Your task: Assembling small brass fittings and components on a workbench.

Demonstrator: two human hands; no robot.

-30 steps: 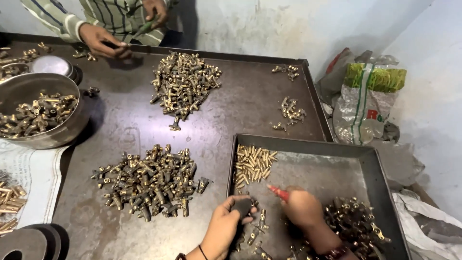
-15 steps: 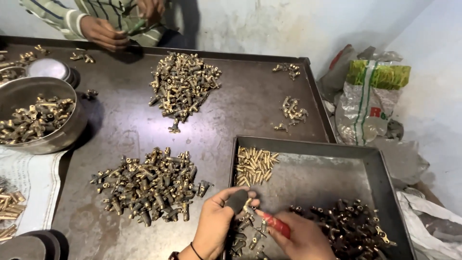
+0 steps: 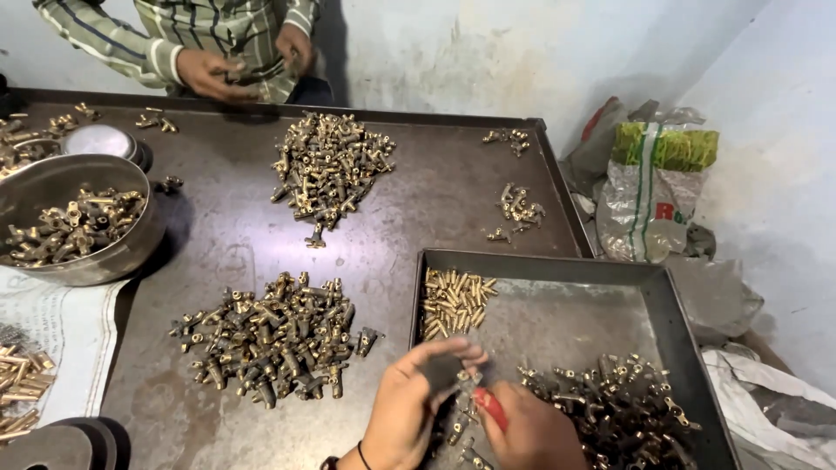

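Left hand (image 3: 409, 405) sits at the bottom of the frame, just over the near-left corner of the dark, shallow rectangular metal tray (image 3: 670, 305), with thumb and fingers pinched around a small dark metal fitting (image 3: 464, 383). Right hand (image 3: 531, 431) is pressed up right beside it, fist wrapped around a tool with a red handle (image 3: 490, 407) — the tip of that tool meets the fitting between the two hands, though I can't tell exactly how it engages.

Inside the tray, a neat little cluster of bright brass pins (image 3: 455, 301) lies in the far-left corner, and a dark heap of brass fittings (image 3: 614, 409) fills the near-right part, just beside the right hand.

The tray rests on the right side of a big dark metal table (image 3: 435, 187). On the table to the left of the tray is a loose pile of brown valve-like fittings (image 3: 272, 338), and further back another similar pile (image 3: 329, 165). A couple of small scatterings (image 3: 518, 207) lie near the far-right edge. On the left, a round steel bowl (image 3: 61, 261) holds more fittings, partly sitting on a white printed sack (image 3: 65, 326).

Across the table, another person in a striped shirt (image 3: 187, 30) has both hands busy with something small — too tiny to make out. A crumpled plastic bag with green stuff on top (image 3: 657, 187) sits on the floor to the right.
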